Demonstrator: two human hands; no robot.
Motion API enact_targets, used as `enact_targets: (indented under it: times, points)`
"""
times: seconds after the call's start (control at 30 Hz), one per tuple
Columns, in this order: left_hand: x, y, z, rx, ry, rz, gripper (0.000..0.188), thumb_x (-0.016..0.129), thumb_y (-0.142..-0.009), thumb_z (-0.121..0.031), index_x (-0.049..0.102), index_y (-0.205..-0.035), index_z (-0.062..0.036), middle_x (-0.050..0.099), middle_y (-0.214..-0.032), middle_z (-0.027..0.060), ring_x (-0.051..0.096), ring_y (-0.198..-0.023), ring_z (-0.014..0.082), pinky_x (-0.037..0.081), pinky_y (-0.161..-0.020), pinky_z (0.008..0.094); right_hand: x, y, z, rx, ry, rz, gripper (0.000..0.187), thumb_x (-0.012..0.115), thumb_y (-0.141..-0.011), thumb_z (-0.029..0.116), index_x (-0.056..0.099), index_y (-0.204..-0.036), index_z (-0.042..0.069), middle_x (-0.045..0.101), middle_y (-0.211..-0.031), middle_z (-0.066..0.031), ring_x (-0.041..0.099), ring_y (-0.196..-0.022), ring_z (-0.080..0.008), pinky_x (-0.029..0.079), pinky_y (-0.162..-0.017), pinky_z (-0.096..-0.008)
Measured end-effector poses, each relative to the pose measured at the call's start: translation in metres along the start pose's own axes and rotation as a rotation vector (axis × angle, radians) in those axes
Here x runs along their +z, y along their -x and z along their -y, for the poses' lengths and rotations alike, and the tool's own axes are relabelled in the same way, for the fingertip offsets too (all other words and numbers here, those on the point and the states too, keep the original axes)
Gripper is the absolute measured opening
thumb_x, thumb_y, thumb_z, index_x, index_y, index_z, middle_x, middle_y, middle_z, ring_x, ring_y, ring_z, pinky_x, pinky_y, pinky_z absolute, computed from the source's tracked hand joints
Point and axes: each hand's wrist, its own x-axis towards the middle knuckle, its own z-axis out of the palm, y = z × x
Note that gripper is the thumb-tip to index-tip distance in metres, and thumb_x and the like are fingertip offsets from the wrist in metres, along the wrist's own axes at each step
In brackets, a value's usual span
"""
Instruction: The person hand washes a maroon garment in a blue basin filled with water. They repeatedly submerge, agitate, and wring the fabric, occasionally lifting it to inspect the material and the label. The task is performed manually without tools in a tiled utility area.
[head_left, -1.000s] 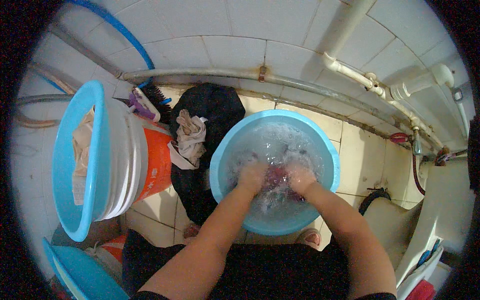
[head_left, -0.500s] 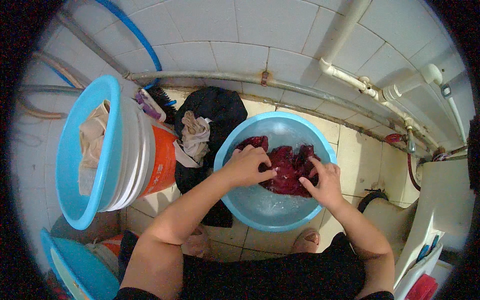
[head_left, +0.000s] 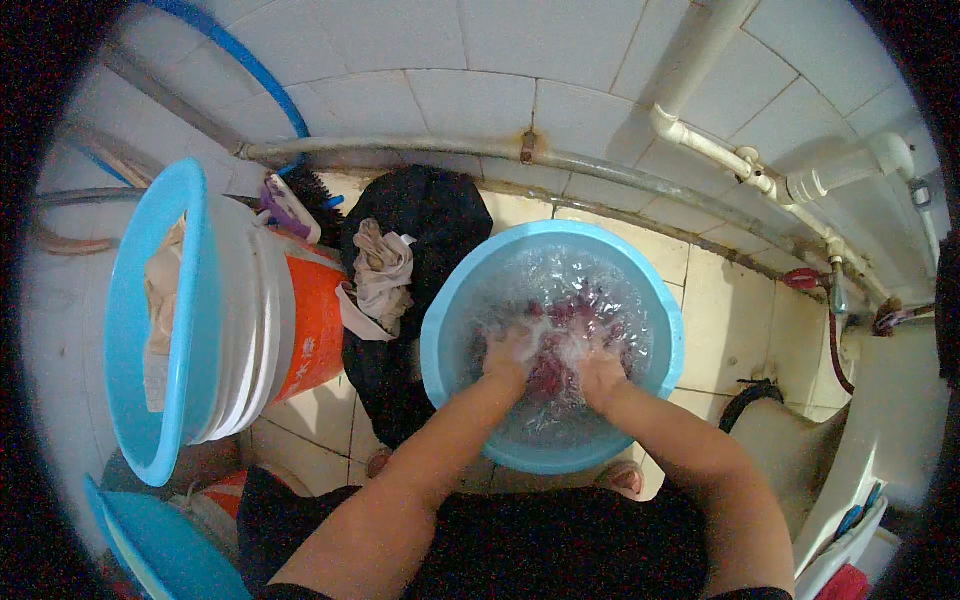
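Note:
A light-blue basin point(head_left: 432, 365) of churning water stands on the tiled floor in front of me. Under the splashes lies a dark red cloth point(head_left: 552, 372), its outline broken up by the water. My left hand point(head_left: 508, 352) is dipped in at the cloth's left side, and my right hand point(head_left: 598, 370) at its right side. Water and foam cover the fingers of both, so whether they grip the cloth cannot be made out.
Left of the basin, beige cloth point(head_left: 383, 268) lies on a black cloth heap point(head_left: 445, 205). Farther left, a blue basin point(head_left: 190, 330) holding beige fabric tops an orange-and-white bucket point(head_left: 310, 320). A purple-and-white brush point(head_left: 292, 210) is behind. A metal pipe point(head_left: 400, 147) runs along the wall.
Both hands have pushed down from the lifted red cloth into the water, and the cloth has gone under with them. The water, calmer before, now splashes and foams.

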Motion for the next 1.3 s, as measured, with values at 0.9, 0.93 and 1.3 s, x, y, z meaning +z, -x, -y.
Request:
enact_targets:
  times: [0.9, 0.93, 1.3]
  points:
    - [-0.168, 0.052, -0.07, -0.241, 1.881, -0.455, 0.045, 0.058, -0.082, -0.045, 0.057, -0.099, -0.0032, 0.058, -0.09, 0.0067, 0.055, -0.081, 0.0169, 0.044, -0.074, 0.029, -0.121, 0.112, 0.017, -0.097, -1.028, -0.852, 0.057, 0.063, -0.073, 0.02, 0.036, -0.12, 0.003, 0.044, -0.109, -0.02, 0.048, -0.1, -0.0392, 0.042, -0.085, -0.0419]
    - [-0.165, 0.057, -0.075, -0.284, 1.828, -0.484, 0.04, 0.059, -0.082, -0.043, 0.059, -0.093, -0.0044, 0.059, -0.084, 0.0049, 0.055, -0.076, 0.0153, 0.044, -0.071, 0.0283, -0.116, 0.107, 0.018, -0.065, -1.055, -0.855, 0.052, 0.062, -0.075, 0.02, 0.037, -0.118, 0.002, 0.044, -0.109, -0.0202, 0.048, -0.099, -0.039, 0.043, -0.083, -0.0424]
    - [-0.116, 0.048, -0.047, -0.366, 1.269, -0.326, 0.039, 0.052, -0.085, -0.039, 0.056, -0.099, -0.0018, 0.059, -0.093, 0.018, 0.057, -0.083, 0.0281, 0.044, -0.078, 0.0367, -0.053, 0.01, -0.019, 0.492, -1.054, -0.648, 0.025, 0.041, -0.093, 0.027, 0.052, -0.095, 0.005, 0.054, -0.094, -0.0226, 0.053, -0.088, -0.0416, 0.042, -0.076, -0.0494]
